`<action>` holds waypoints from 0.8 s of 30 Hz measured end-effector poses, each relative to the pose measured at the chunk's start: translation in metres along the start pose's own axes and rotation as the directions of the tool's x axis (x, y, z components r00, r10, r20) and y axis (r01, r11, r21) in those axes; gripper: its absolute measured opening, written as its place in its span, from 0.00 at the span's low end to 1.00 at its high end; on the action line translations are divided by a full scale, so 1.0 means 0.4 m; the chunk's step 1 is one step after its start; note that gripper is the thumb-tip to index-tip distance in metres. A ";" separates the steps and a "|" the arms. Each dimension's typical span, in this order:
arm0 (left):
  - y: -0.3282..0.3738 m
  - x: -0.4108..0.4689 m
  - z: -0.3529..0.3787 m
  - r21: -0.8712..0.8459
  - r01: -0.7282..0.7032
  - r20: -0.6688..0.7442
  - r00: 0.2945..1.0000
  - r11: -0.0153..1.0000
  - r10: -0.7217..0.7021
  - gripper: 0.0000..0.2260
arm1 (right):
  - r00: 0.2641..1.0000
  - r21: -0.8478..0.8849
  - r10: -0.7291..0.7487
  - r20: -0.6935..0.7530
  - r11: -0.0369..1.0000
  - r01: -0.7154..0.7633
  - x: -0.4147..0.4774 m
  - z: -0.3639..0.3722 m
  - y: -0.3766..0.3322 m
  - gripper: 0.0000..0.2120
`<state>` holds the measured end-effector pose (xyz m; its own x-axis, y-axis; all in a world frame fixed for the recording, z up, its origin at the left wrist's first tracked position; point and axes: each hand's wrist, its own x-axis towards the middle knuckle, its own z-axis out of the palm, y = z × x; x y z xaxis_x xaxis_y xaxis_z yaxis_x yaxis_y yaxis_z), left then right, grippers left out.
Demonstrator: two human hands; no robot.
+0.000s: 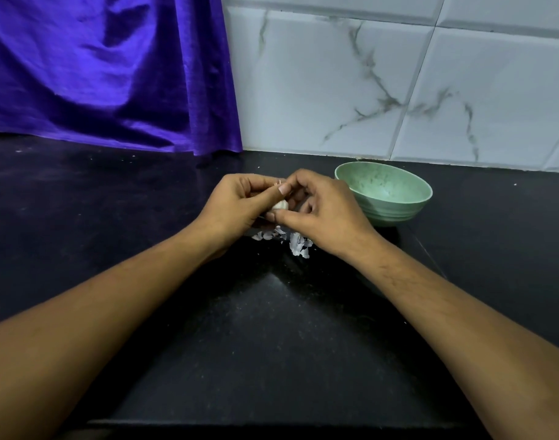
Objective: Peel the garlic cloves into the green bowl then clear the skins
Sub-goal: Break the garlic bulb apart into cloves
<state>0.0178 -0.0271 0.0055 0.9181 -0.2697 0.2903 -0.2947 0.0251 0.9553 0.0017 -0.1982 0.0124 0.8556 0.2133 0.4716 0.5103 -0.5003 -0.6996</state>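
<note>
Both hands meet above the black counter, just left of the green bowl (398, 198). My left hand (240, 203) holds a pale garlic piece (280, 205) with curled fingers. My right hand (322, 208) pinches the same garlic from the right, thumb and forefinger on its top and bottom. Most of the garlic is hidden by the fingers. A small heap of white garlic skins (295, 242) lies on the counter directly under the hands. The bowl stands upright; no cloves show in the part of its inside that I can see.
The black counter (272, 328) stretches toward me, its front edge near the bottom of the view. A purple cloth (107, 74) hangs at the back left. White marble-patterned wall tiles (398, 84) rise behind the bowl.
</note>
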 end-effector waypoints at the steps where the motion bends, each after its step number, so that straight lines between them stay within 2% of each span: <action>1: 0.002 0.001 0.000 -0.021 0.005 -0.021 1.000 1.000 -0.005 0.13 | 1.000 0.034 0.008 -0.002 0.999 -0.008 0.001 0.001 -0.001 0.13; 5: 0.009 0.008 -0.009 -0.081 0.043 -0.085 0.995 0.996 -0.050 0.15 | 0.999 0.180 0.042 -0.024 0.983 -0.037 0.009 0.003 0.002 0.11; 10: 0.014 0.010 -0.026 -0.182 0.094 -0.038 0.994 0.979 -0.102 0.07 | 0.994 0.394 0.109 -0.005 0.914 -0.099 0.012 0.001 0.009 0.13; 13: 0.020 0.008 -0.029 -0.231 0.090 -0.020 0.995 0.969 -0.097 0.08 | 0.982 0.561 0.187 0.033 0.809 -0.173 0.007 -0.001 0.004 0.13; 17: 0.023 0.006 -0.027 -0.208 0.047 -0.070 0.996 0.977 -0.063 0.09 | 0.957 0.727 0.271 0.105 0.635 -0.260 0.006 -0.003 -0.005 0.14; 21: 0.023 0.005 -0.021 -0.126 -0.001 -0.083 0.997 0.992 -0.009 0.09 | 0.936 0.791 0.324 0.138 0.532 -0.301 0.009 -0.012 -0.010 0.10; 24: 0.020 0.011 -0.024 -0.097 -0.011 -0.076 0.997 0.995 0.003 0.04 | 0.930 0.796 0.306 0.205 0.501 -0.341 0.011 -0.020 -0.007 0.12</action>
<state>0.0222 -0.0190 0.0150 0.9347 -0.1953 0.2968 -0.2773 0.1216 0.9531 0.0033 -0.2027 0.0208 0.9694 0.2172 0.1140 0.0332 0.3443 -0.9383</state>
